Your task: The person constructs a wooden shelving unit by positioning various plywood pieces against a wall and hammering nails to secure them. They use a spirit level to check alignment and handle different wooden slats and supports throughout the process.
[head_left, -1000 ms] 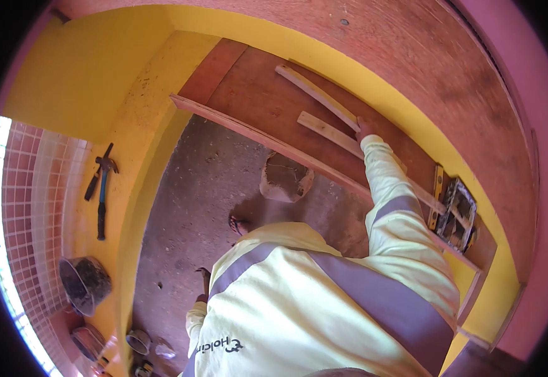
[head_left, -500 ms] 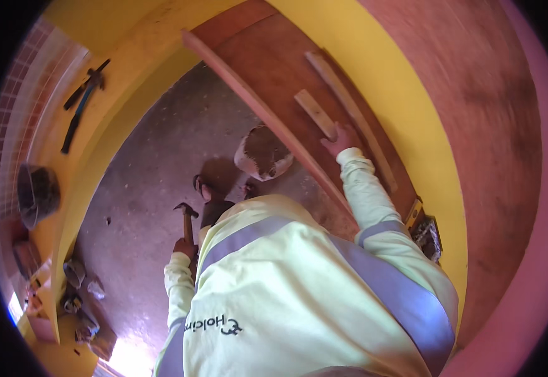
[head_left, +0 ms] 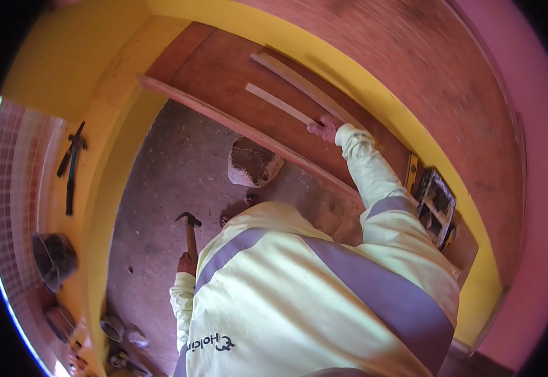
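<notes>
Down at my left side, my left hand [head_left: 188, 262] grips a claw hammer [head_left: 191, 237] by its wooden handle, its dark head upward. My right arm reaches out over a reddish-brown wooden shelf [head_left: 223, 63]. The fingers of my right hand [head_left: 328, 128] are closed round one end of a short wooden strip [head_left: 278, 103], whose other end points to the far left. Beside it, along the yellow wall, lies a longer wooden batten [head_left: 305, 83]. Whether the strip rests on the shelf or is slightly raised I cannot tell.
A raised lip [head_left: 242, 131] edges the shelf. On the floor stands a whitish bag [head_left: 255, 164] of dark material. A spirit level [head_left: 412, 173] and a toolbox [head_left: 436, 207] are at the right. Left, a ledge carries hammers [head_left: 73, 163] and a black bucket [head_left: 55, 259].
My right hand has shifted slightly left with the strip, which now shows a narrower face and lies more slantwise. The whole view has turned. The left hand still holds the hammer.
</notes>
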Action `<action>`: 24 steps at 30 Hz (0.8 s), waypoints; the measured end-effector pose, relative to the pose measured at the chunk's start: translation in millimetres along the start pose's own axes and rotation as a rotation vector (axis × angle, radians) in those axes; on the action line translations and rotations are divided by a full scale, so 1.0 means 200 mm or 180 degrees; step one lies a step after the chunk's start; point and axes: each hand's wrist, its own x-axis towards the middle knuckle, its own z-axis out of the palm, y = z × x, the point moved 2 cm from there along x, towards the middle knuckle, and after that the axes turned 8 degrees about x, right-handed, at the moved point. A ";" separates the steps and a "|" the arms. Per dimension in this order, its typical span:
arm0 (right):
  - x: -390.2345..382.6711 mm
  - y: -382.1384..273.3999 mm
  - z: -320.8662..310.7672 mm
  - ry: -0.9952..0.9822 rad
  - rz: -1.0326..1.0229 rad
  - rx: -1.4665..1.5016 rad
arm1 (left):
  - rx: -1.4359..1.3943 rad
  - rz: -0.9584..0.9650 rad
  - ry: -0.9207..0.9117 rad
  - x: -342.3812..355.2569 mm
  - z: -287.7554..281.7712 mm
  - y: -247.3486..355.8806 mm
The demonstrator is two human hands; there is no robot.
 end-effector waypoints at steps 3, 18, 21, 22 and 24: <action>-0.08 -0.17 -0.02 -0.0521 0.0982 0.1492 | 0.0030 0.0461 0.0093 0.10 0.04 -0.23; -0.19 -0.29 0.37 0.1575 -0.0417 0.1036 | 0.0728 0.0605 -0.0461 0.27 -0.27 -0.10; -0.06 -0.20 0.59 0.1231 -0.0589 0.1932 | 0.0823 0.0701 -0.0523 0.29 -0.29 -0.06; -0.07 -0.29 0.63 0.1168 -0.0531 0.2097 | 0.0854 0.0698 -0.0541 0.30 -0.30 -0.07; -0.10 -0.48 0.67 0.1026 -0.0342 0.1827 | 0.0901 0.0736 -0.0564 0.29 -0.31 -0.08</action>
